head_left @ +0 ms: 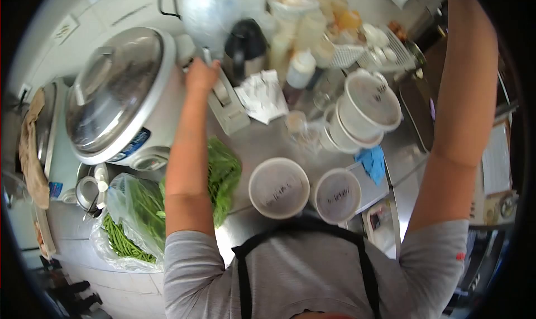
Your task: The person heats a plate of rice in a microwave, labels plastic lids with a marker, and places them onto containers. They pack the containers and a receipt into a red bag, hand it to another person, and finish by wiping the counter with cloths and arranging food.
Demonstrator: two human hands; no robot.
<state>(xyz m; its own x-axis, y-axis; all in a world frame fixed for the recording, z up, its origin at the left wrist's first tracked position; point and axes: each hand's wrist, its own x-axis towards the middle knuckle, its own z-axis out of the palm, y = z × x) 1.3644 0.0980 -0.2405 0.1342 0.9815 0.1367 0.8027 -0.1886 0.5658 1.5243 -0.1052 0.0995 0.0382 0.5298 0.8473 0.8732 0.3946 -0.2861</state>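
Observation:
My left hand [202, 73] reaches forward between the large rice cooker [120, 90] and a black thermos [245, 48]. It is at the top end of a grey dispenser [228, 107], below a clear plastic bag [209, 12]; whether its fingers grip anything is too small to tell. My right arm stretches up along the right side, and its hand is beyond the frame's top edge. Crumpled white paper [262, 96] lies beside the dispenser. Two lidded tubs with handwriting, one larger [278, 188] and one smaller [338, 196], stand near my body.
Leafy greens [222, 176] and a bag of green beans [125, 241] lie at the left. Stacked white tubs [371, 101], a squeeze bottle [301, 69], a blue cloth [372, 164] and a basket with eggs [385, 51] are on the right.

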